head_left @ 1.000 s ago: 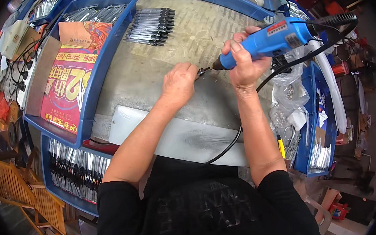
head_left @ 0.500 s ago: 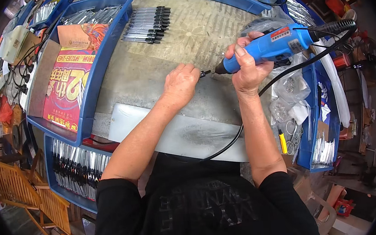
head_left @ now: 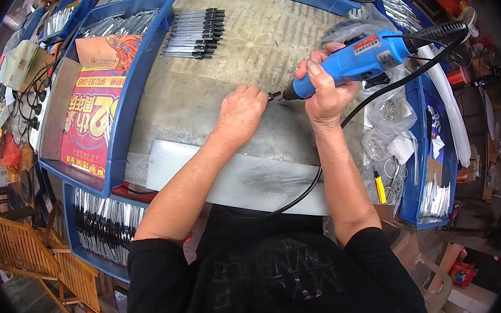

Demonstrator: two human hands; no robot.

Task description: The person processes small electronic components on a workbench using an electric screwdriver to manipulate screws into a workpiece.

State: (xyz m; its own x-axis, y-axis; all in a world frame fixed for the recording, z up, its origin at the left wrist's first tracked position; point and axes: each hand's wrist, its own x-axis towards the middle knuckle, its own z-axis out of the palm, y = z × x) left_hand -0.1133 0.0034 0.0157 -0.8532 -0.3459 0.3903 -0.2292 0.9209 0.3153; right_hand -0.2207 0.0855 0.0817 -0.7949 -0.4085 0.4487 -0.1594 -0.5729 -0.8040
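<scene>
My right hand [head_left: 330, 95] is wrapped round a blue electric screwdriver [head_left: 356, 60] held nearly level, its dark nose pointing left. From the screwdriver's rear end a black cable [head_left: 397, 84] loops down past my right forearm. My left hand [head_left: 241, 112] is closed just above the table, gripping a slim rod whose black tip [head_left: 274, 95] sticks out towards the screwdriver. The rest of that rod is hidden by my fingers. The black tip and the screwdriver's nose are at or almost at contact; I cannot tell which. Several similar slim black-and-silver rods [head_left: 195, 34] lie in a row farther off.
A blue tray [head_left: 115, 118] with a red printed sheet and silvery strips stands left. Below it, another blue tray [head_left: 74, 234] holds many slim rods. A grey-white plate [head_left: 205, 182] lines the table's near edge. Plastic bags [head_left: 394, 112] and a yellow-handled tool [head_left: 380, 189] lie right.
The electric screwdriver and my right hand have shifted slightly left, closing the gap to the rod's black tip. My left hand has barely moved, still holding the rod.
</scene>
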